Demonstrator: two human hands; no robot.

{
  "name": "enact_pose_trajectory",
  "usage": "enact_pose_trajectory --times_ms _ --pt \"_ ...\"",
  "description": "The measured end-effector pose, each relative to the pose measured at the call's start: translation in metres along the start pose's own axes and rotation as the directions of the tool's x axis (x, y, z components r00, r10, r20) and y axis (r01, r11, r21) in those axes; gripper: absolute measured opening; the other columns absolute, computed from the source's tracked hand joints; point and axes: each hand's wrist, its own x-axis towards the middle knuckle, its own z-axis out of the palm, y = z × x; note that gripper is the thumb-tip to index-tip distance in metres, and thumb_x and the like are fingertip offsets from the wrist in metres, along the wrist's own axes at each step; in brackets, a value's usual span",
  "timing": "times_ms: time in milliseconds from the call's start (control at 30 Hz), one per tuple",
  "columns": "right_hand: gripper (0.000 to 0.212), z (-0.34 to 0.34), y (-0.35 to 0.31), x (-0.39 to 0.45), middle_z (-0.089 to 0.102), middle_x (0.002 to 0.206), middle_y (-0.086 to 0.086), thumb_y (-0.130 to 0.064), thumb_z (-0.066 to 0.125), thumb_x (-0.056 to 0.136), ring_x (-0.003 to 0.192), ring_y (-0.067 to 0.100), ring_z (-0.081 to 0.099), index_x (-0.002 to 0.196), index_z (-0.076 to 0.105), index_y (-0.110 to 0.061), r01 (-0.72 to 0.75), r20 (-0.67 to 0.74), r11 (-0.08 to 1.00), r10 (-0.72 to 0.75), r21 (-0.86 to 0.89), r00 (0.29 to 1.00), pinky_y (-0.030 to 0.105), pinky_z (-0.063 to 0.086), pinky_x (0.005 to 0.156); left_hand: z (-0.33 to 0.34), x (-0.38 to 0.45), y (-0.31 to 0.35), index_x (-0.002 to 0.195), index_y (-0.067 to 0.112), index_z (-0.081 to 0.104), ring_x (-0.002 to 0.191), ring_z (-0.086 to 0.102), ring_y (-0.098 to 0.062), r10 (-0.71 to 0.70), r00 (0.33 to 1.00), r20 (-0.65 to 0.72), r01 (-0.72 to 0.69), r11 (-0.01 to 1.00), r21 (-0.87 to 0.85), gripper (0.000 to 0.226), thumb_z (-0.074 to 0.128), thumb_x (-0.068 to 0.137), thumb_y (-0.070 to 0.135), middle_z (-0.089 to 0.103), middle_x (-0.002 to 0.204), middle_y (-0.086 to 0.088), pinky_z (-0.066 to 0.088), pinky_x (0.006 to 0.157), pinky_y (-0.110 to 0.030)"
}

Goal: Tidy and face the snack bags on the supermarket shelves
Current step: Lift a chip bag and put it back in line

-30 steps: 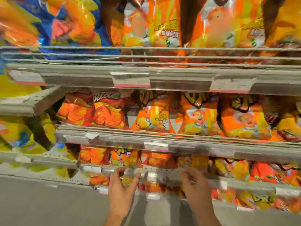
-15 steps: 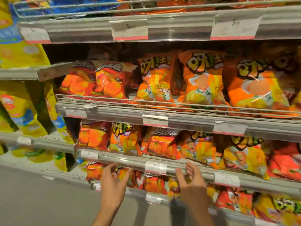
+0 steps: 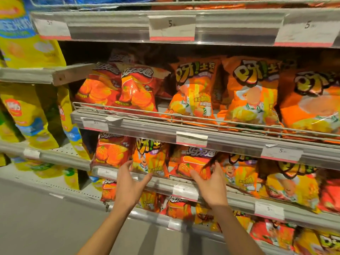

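Both hands are open, palms facing each other, holding nothing. The left hand (image 3: 128,186) and right hand (image 3: 211,186) bracket two bags on the third shelf (image 3: 161,186): cartoon bag (image 3: 150,159) nearer the left, red bag (image 3: 193,162) nearer the right. Both bags stand upright, just ahead of the fingertips.

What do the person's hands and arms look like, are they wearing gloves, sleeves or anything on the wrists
Both are bare. The left hand and right hand wear no gloves, and no rings show. The forearms are uncovered right down to the bottom edge of the picture, with no sleeve, watch or bracelet in view. The fingernails look short and unpainted, though the picture is too soft to be sure.
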Motion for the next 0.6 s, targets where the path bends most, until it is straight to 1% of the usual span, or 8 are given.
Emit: enact_pose_trajectory --times_ms 67,133,200,233,300,367,467,600 --pt "0.127 0.008 0.0 0.013 0.023 0.166 0.01 -0.066 0.079 0.072 0.153 0.027 0.023 0.161 0.011 -0.007 -0.019 0.018 0.999 0.019 -0.028 1.0 0.041 0.025 0.122 0.003 0.02 0.002 0.147 0.013 0.036 0.135 0.042 -0.025 0.017 0.999 0.043 -0.017 1.0 0.002 0.097 0.085 0.071 0.049 0.045 0.145 -0.008 0.039 0.111 -0.046" --pt "0.127 0.014 0.002 0.027 0.032 0.162 0.012 -0.065 0.083 0.066 0.147 0.028 0.033 0.158 0.02 -0.004 -0.053 0.03 0.999 0.053 0.002 0.998 0.043 0.031 0.121 0.007 0.037 0.003 0.151 0.01 0.03 0.139 0.038 -0.029 0.017 0.996 0.091 -0.017 1.0 0.0 0.112 0.088 0.065 0.051 0.041 0.149 -0.01 0.036 0.114 -0.051" --pt "0.1 0.018 0.005 0.039 0.053 0.143 0.019 -0.066 0.085 0.063 0.122 0.023 0.053 0.128 0.045 -0.001 -0.067 0.058 0.998 0.066 0.01 0.996 0.044 0.047 0.106 0.011 0.051 0.003 0.152 0.009 0.028 0.139 0.039 -0.03 0.016 0.991 0.131 -0.014 1.0 -0.021 0.121 0.091 0.057 0.052 0.041 0.149 -0.012 0.036 0.114 -0.054" --pt "0.088 0.019 0.006 0.043 0.062 0.13 0.022 -0.067 0.084 0.062 0.108 0.019 0.056 0.111 0.048 -0.005 -0.068 0.08 0.998 0.067 0.006 0.995 0.045 0.05 0.093 0.013 0.057 0.003 0.15 0.01 0.03 0.136 0.042 -0.03 0.024 0.988 0.155 -0.018 0.999 -0.036 0.122 0.092 0.053 0.052 0.044 0.146 -0.011 0.038 0.112 -0.054" --pt "0.08 0.021 0.008 0.05 0.071 0.101 0.018 -0.071 0.083 0.059 0.085 0.019 0.061 0.095 0.054 -0.006 -0.077 0.11 0.996 0.072 0.043 0.991 0.036 0.055 0.08 0.017 0.066 0.003 0.142 0.013 0.038 0.128 0.05 -0.027 0.045 0.981 0.19 -0.033 0.997 -0.065 0.115 0.093 0.049 0.053 0.053 0.136 -0.008 0.043 0.108 -0.052" --pt "0.078 0.022 0.008 0.052 0.061 0.072 0.012 -0.075 0.081 0.055 0.063 0.022 0.055 0.079 0.053 -0.007 -0.096 0.113 0.993 0.088 0.065 0.99 0.037 0.048 0.059 0.022 0.074 0.001 0.132 0.017 0.042 0.124 0.052 -0.023 0.042 0.978 0.204 -0.028 0.997 -0.069 0.106 0.093 0.047 0.054 0.055 0.13 -0.002 0.046 0.106 -0.049" --pt "0.068 0.025 0.01 0.054 0.053 0.065 0.01 -0.07 0.083 0.06 0.056 0.022 0.048 0.069 0.049 -0.012 -0.118 0.127 0.989 0.106 0.093 0.986 0.033 0.042 0.054 0.028 0.081 -0.001 0.122 0.025 0.033 0.117 0.055 -0.023 -0.009 0.972 0.236 0.031 0.995 -0.09 0.103 0.092 0.043 0.055 0.056 0.124 -0.003 0.049 0.099 -0.039" --pt "0.065 0.028 0.013 0.053 0.042 0.049 0.004 -0.063 0.085 0.065 0.045 0.02 0.038 0.056 0.036 -0.022 -0.121 0.113 0.981 0.105 0.149 0.988 0.028 0.031 0.047 0.033 0.086 -0.004 0.12 0.023 0.032 0.112 0.058 -0.021 -0.043 0.968 0.246 0.077 0.989 -0.13 0.103 0.093 0.041 0.051 0.058 0.117 -0.002 0.047 0.094 -0.032"
